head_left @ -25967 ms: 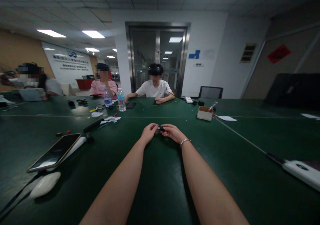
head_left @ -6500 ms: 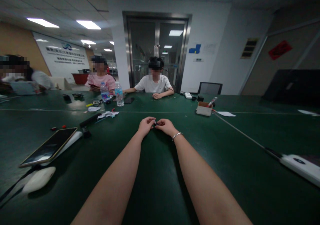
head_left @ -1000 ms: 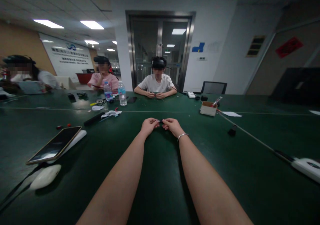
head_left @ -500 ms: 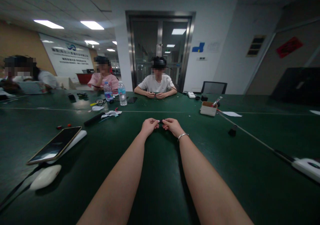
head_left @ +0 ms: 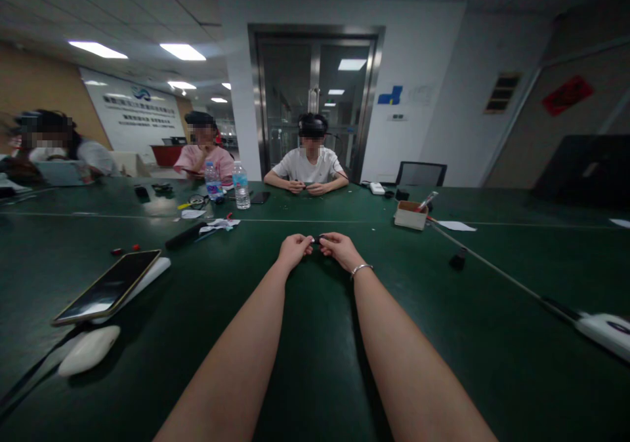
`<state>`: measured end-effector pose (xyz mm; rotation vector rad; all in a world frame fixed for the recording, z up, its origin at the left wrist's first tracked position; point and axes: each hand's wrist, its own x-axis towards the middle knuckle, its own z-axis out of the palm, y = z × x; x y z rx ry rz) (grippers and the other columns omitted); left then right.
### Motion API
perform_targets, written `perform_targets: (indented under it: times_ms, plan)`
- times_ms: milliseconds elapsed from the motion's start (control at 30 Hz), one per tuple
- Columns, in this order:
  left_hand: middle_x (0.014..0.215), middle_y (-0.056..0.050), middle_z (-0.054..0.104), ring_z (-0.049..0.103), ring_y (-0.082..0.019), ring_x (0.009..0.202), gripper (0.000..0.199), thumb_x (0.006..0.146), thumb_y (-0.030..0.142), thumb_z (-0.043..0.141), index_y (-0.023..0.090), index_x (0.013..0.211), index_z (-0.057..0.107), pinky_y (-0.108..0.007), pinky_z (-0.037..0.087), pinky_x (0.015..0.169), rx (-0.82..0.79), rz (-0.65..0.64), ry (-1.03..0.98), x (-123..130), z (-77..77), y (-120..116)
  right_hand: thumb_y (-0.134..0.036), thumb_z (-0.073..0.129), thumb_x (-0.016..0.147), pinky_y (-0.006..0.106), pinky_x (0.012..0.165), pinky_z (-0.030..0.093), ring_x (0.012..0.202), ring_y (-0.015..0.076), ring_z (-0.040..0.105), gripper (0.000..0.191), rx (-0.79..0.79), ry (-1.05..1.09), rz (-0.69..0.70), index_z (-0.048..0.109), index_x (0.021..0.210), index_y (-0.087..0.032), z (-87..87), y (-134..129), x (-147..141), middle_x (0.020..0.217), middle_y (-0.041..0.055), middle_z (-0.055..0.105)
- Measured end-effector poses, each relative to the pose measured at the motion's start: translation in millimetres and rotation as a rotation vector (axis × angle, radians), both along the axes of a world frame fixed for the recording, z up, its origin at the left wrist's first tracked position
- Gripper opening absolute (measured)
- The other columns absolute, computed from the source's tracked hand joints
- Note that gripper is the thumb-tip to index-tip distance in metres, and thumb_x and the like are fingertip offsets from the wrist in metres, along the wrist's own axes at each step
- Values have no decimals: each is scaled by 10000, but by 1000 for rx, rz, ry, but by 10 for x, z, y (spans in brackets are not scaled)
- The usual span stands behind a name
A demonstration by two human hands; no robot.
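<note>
Both my arms reach forward over a dark green table (head_left: pixel 315 337). Between my fingertips is a small dark object with a shiny silver end (head_left: pixel 316 240), too small to name. My left hand (head_left: pixel 296 250) pinches it at the silver end on the left. My right hand (head_left: pixel 339 248), with a silver bracelet (head_left: pixel 361 270) at the wrist, pinches its dark end on the right. The fingers hide most of the object.
To the left lie a phone (head_left: pixel 111 284), a white mouse-shaped thing (head_left: pixel 89 350) and small red pieces (head_left: pixel 136 247). Water bottles (head_left: pixel 241 186) stand farther off. A small box (head_left: pixel 410 215) and a cable (head_left: pixel 487 252) are on the right. A person (head_left: pixel 310 163) sits opposite.
My hands stay in nearly the same place, still pinching the small object. The view has shifted very slightly. The person opposite has moved their hands a little.
</note>
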<state>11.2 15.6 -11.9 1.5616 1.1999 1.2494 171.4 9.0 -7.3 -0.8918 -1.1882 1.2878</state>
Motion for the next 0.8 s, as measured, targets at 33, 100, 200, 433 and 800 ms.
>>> perform_targets:
  times_ms: [33, 100, 200, 433, 800]
  plan:
    - [642, -54, 660, 595, -122, 562, 261, 779, 383, 588, 128, 735, 622, -237, 432, 556, 0, 0, 6, -2, -2, 2, -116, 739, 672, 151, 452, 462, 496, 71, 582, 232, -1, 1, 1, 606, 861, -100, 0, -2, 1, 597, 4, 633]
    - [647, -53, 662, 596, -122, 565, 270, 779, 396, 585, 131, 746, 626, -237, 432, 557, -1, -2, 17, -8, -8, 10, -118, 739, 672, 155, 459, 467, 504, 72, 586, 234, -2, 3, 2, 608, 865, -101, 0, -6, 2, 606, 6, 635]
    - [639, -49, 657, 591, -123, 560, 293, 770, 425, 588, 136, 739, 625, -235, 428, 548, -4, -5, 21, -16, -18, 24, -130, 746, 667, 158, 461, 467, 510, 73, 587, 237, 5, 5, 5, 613, 861, -106, -2, -10, 5, 617, 7, 635]
    - [607, -40, 640, 558, -108, 519, 325, 755, 464, 596, 144, 699, 614, -221, 402, 512, -5, -1, 10, -14, -18, 22, -132, 747, 664, 158, 458, 467, 511, 75, 587, 239, 4, 4, 4, 612, 860, -113, 3, -15, 7, 607, 2, 631]
    - [520, -18, 580, 501, -96, 436, 431, 774, 545, 520, 145, 634, 598, -221, 385, 475, -18, 29, 1, 14, 12, 12, -149, 756, 649, 161, 475, 481, 523, 72, 590, 292, 17, 11, 62, 620, 906, -119, 28, -36, 11, 645, 7, 649]
